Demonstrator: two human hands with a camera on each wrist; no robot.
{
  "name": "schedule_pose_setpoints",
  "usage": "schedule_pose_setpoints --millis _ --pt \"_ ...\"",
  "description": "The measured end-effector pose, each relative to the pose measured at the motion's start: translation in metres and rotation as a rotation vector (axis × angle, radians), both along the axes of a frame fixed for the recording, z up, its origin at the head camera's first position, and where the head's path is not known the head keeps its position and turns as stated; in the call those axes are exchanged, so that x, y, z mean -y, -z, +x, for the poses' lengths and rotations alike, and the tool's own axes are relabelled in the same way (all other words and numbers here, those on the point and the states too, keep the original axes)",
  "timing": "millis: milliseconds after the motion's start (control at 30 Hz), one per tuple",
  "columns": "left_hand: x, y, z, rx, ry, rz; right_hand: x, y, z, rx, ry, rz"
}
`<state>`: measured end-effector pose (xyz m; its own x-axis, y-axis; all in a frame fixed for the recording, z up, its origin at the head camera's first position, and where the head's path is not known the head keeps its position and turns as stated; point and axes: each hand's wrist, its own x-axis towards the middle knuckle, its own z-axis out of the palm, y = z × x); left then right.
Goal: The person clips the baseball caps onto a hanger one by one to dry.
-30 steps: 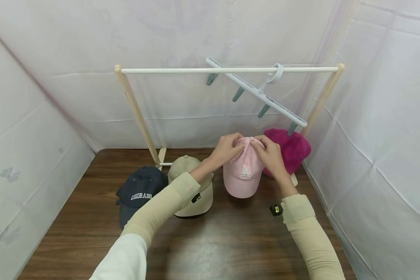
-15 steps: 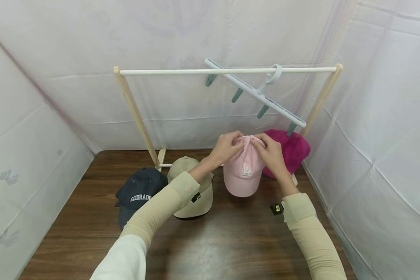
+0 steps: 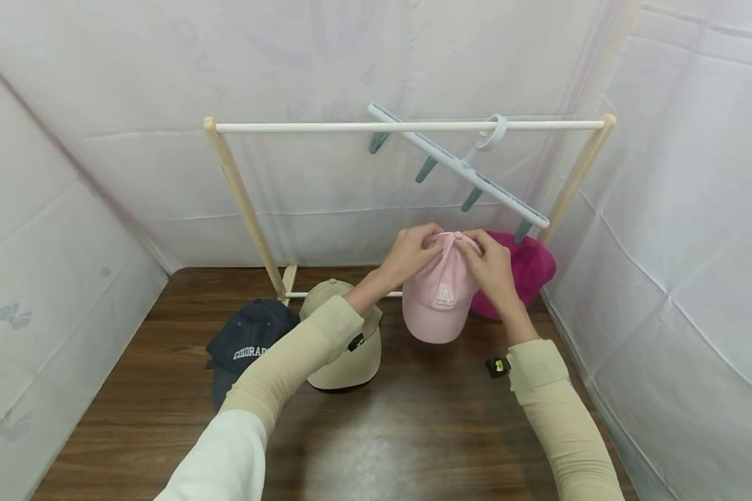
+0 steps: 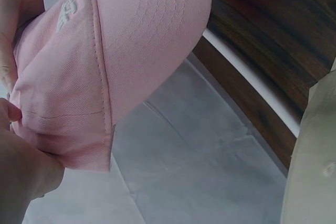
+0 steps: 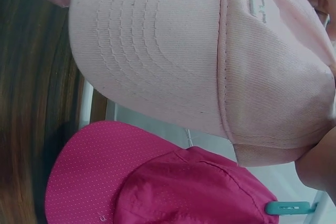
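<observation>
Both hands hold up a pink cap (image 3: pixel 437 306) with a white LA logo, its brim hanging downward above the table. My left hand (image 3: pixel 409 252) pinches the crown's top on the left side; my right hand (image 3: pixel 490 267) pinches it on the right, close to the top button. The cloth is gathered in folds between them. Behind the right hand a magenta cap (image 3: pixel 529 268) hangs from a green clip (image 3: pixel 523 231) of a pale blue hanger (image 3: pixel 457 165). In the right wrist view the magenta cap (image 5: pixel 157 182) lies below the pink cap (image 5: pixel 157 51).
The hanger hooks over the white rod (image 3: pixel 301 128) of a wooden rack and carries other green clips, such as a clip (image 3: pixel 472 199) without a cap. A beige cap (image 3: pixel 345 369) and a navy COLORADO cap (image 3: pixel 251 334) rest on the brown table (image 3: pixel 413 431). White sheets surround it.
The two hands have raised the pink cap slightly and shifted it a little to the right, closer to the hanger's clips. The other caps and the hanger stay put.
</observation>
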<state>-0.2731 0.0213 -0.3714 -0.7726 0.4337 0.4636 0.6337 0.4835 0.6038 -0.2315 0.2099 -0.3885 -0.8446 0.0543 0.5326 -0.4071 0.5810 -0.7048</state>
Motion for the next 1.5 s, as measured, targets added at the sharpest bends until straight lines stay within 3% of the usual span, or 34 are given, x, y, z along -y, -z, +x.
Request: schedule_pose_setpoints --millis 567,900,1033,1200,1333,1500 --pt "-0.012 -0.016 -0.015 -0.065 0.038 -0.058 -0.008 -0.013 -0.005 0.011 0.048 -0.024" --pt "-0.015 -0.027 -0.026 -0.032 0.064 -0.102 -0.007 -0.014 -0.008 -0.003 0.055 -0.076" --pt "-0.016 -0.031 -0.033 0.057 0.109 -0.071 -0.007 -0.014 -0.008 -0.010 0.055 -0.089" --pt "-0.021 -0.038 -0.047 0.239 0.181 0.093 -0.007 -0.014 -0.008 -0.028 0.090 -0.083" --pt "-0.028 -0.045 -0.056 0.301 0.195 0.149 -0.006 -0.012 -0.007 -0.038 0.111 -0.075" --pt "-0.039 -0.051 -0.059 0.355 0.210 0.171 -0.002 -0.009 -0.006 -0.027 0.103 -0.087"
